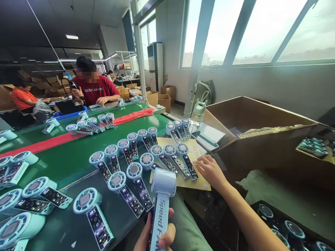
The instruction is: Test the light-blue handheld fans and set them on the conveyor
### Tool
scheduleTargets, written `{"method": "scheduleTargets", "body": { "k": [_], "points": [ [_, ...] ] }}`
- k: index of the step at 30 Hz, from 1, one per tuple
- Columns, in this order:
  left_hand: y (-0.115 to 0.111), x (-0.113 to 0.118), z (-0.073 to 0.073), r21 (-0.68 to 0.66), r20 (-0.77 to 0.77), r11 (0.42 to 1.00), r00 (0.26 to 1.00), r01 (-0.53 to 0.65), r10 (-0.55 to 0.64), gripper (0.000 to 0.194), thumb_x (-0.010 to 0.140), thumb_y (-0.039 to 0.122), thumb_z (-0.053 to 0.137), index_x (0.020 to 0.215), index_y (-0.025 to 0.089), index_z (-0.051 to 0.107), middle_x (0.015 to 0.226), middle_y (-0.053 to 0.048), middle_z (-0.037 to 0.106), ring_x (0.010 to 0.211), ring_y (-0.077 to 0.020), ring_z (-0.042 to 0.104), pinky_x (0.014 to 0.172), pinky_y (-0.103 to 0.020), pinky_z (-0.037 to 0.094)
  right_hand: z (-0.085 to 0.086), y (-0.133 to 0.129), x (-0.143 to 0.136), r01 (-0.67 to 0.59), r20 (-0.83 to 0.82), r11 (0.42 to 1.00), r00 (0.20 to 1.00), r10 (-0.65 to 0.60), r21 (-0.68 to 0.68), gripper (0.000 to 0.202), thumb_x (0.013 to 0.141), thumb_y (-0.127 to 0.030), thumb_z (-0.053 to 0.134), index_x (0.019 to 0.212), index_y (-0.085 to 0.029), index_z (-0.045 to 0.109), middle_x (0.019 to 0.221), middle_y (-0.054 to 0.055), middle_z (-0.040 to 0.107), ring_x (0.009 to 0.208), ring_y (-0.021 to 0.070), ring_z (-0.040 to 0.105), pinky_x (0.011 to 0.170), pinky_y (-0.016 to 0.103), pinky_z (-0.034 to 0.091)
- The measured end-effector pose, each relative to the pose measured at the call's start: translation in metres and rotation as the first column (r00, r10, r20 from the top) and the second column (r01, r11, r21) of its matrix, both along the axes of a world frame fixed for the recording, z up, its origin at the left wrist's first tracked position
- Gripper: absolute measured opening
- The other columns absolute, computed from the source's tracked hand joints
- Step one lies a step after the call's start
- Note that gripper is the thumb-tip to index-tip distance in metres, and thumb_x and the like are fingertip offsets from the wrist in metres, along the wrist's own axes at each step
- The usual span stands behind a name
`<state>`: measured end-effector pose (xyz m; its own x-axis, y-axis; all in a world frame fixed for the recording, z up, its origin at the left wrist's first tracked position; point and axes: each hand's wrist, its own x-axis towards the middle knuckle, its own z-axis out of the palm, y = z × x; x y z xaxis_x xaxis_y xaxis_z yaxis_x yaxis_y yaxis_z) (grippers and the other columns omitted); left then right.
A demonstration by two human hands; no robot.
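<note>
My left hand (154,233) grips the handle of a pale blue handheld fan (162,195) marked "Speed FAN", head up, at the bottom centre. My right hand (209,170) rests palm down on a yellow sheet (193,148), its fingers touching the handle end of a fan (186,160) lying there. Several more pale blue fans (123,188) lie in rows on the green table (70,160), their lit displays facing up.
A large open cardboard box (261,139) stands at the right, with a black tray of fans (285,230) below it. A red strip (47,143) runs along the conveyor. A person in a red shirt (94,89) works at the far side. A bottle (198,113) stands by the box.
</note>
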<state>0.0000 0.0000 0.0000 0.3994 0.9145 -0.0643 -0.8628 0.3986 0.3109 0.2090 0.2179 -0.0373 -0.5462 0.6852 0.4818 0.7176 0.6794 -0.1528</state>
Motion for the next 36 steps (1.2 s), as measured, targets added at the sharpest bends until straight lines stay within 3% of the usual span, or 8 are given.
{"method": "scheduleTargets", "body": {
  "k": [4,9,16,23,28,33,36],
  "points": [
    [0.004,0.009,0.003,-0.02,0.023,0.999,0.999,0.035,-0.035,0.04,0.08,0.046,0.057,0.109,0.019,0.063,0.059,0.008,0.033,0.03,0.0025,0.024,0.031,-0.013,0.019,0.002,0.01,0.002,-0.043,-0.041,0.997,0.998,0.04,-0.066,0.013,0.087,-0.021,0.051,0.084,-0.017,0.063,0.087,0.005,0.059,0.087,0.0202,0.051,0.075,0.035,0.042],
    [0.009,0.015,0.001,-0.045,-0.01,0.998,0.999,0.039,-0.039,0.039,0.08,0.046,0.057,0.107,0.02,0.064,0.058,0.008,0.035,0.031,0.0021,0.024,0.032,-0.012,0.023,-0.005,0.019,0.01,0.004,-0.211,0.994,0.977,-0.028,-0.113,0.019,0.089,-0.024,0.048,0.102,-0.017,0.06,0.09,0.006,0.057,0.085,0.0185,0.053,0.077,0.036,0.046],
    [0.012,0.015,-0.009,-0.065,0.001,0.997,1.0,0.029,-0.029,0.038,0.079,0.045,0.06,0.106,0.02,0.066,0.058,0.007,0.038,0.031,0.0029,0.023,0.033,-0.012,0.023,-0.011,0.02,0.017,-0.108,-0.322,0.984,0.945,0.057,-0.143,0.023,0.089,-0.028,0.046,0.092,-0.022,0.068,0.092,0.009,0.056,0.09,0.0232,0.05,0.08,0.039,0.046],
    [0.016,0.018,-0.009,-0.074,0.015,0.995,0.998,0.06,-0.059,0.04,0.077,0.047,0.061,0.106,0.02,0.066,0.058,0.007,0.039,0.031,0.002,0.026,0.034,-0.015,0.022,-0.003,0.025,0.024,-0.249,-0.493,0.939,0.864,0.104,-0.238,0.021,0.085,-0.035,0.052,0.076,-0.021,0.065,0.082,0.007,0.059,0.082,0.0233,0.052,0.077,0.041,0.044],
    [0.021,0.023,-0.003,-0.056,0.038,0.994,0.995,0.093,-0.091,0.038,0.078,0.044,0.06,0.106,0.018,0.066,0.057,0.008,0.038,0.029,0.0026,0.017,0.031,-0.016,0.02,0.016,-0.011,0.017,-0.29,-0.732,0.895,0.679,-0.057,-0.339,0.015,0.083,-0.035,0.056,0.078,-0.021,0.062,0.086,0.006,0.05,0.079,0.0208,0.047,0.072,0.035,0.043],
    [0.029,0.036,-0.003,-0.064,0.06,0.98,0.981,0.188,-0.184,0.036,0.083,0.041,0.056,0.107,0.017,0.065,0.054,0.009,0.036,0.026,0.002,0.012,0.027,-0.017,0.015,0.032,-0.071,-0.001,-0.553,-0.887,0.732,0.437,-0.153,-0.398,0.014,0.081,-0.035,0.06,0.074,-0.022,0.062,0.088,0.002,0.042,0.084,0.0162,0.046,0.073,0.026,0.042],
    [0.033,0.049,-0.005,-0.091,0.044,0.955,0.96,0.281,-0.278,0.034,0.081,0.041,0.058,0.106,0.02,0.066,0.051,0.009,0.034,0.027,0.0011,0.013,0.027,-0.016,0.015,0.03,-0.09,-0.008,-0.622,-0.928,0.69,0.267,-0.258,-0.371,0.014,0.08,-0.036,0.062,0.074,-0.023,0.059,0.089,0.0,0.04,0.084,0.0128,0.043,0.077,0.023,0.039]
  ]
}}
